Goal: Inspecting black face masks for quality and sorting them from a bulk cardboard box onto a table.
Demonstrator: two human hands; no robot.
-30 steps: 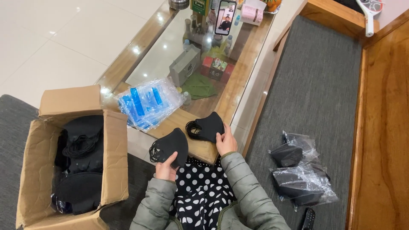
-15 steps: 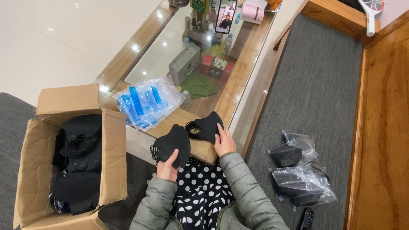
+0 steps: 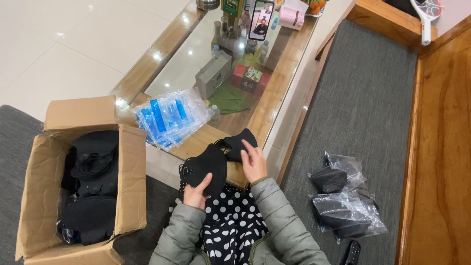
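Both hands sit low at centre, close together. Left hand (image 3: 196,192) grips 1 black face mask (image 3: 208,168) from below. Right hand (image 3: 253,161), at its 2 o'clock, has fingers closed on a 2nd black mask (image 3: 239,144); the 2 masks touch. Both rest over the near edge of a glass-topped counter (image 3: 282,64). At 9 o'clock stands an open cardboard box (image 3: 130,181) of dark masks. At 11 o'clock lie clear blue-striped packets (image 3: 169,115). At 3 o'clock, bagged masks (image 3: 343,201) lie on grey carpet.
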